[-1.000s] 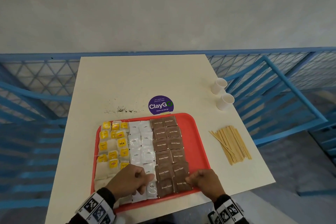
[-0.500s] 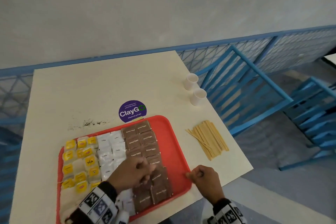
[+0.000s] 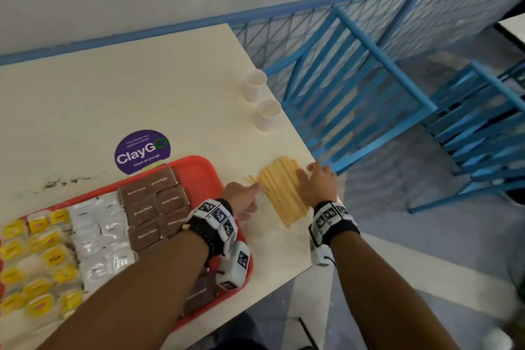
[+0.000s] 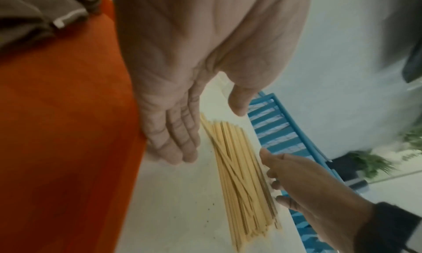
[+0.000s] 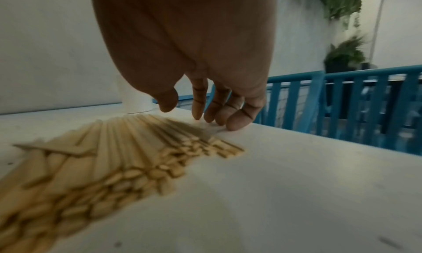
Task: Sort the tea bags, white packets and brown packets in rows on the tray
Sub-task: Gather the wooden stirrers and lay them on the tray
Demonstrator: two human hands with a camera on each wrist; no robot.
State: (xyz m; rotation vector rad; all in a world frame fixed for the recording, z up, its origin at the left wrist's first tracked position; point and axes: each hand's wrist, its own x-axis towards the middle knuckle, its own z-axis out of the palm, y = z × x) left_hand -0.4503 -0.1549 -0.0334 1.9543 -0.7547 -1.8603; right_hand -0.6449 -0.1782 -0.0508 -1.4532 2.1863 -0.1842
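Observation:
The red tray (image 3: pixel 205 171) holds yellow-tagged tea bags (image 3: pixel 42 258) on its left, white packets (image 3: pixel 99 236) in the middle and brown packets (image 3: pixel 156 202) on its right, all in rows. My left forearm hides some of the near packets. My left hand (image 3: pixel 250 193) is past the tray's right edge, fingers (image 4: pixel 175 141) straight and holding nothing, at the left side of a pile of wooden stir sticks (image 3: pixel 284 190). My right hand (image 3: pixel 315 176) is on the pile's right side. Its fingertips (image 5: pixel 237 123) touch the table beside the sticks (image 5: pixel 114 157).
Two white paper cups (image 3: pixel 254 88) (image 3: pixel 267 113) stand near the table's right edge. A purple ClayGo sticker (image 3: pixel 142 150) and dark crumbs (image 3: pixel 62 180) lie behind the tray. Blue chairs (image 3: pixel 369 94) and a blue railing stand just beyond the table's right edge.
Both hands have left the brown packets on the tray and moved right to either side of the stir stick pile. The head view has swung right.

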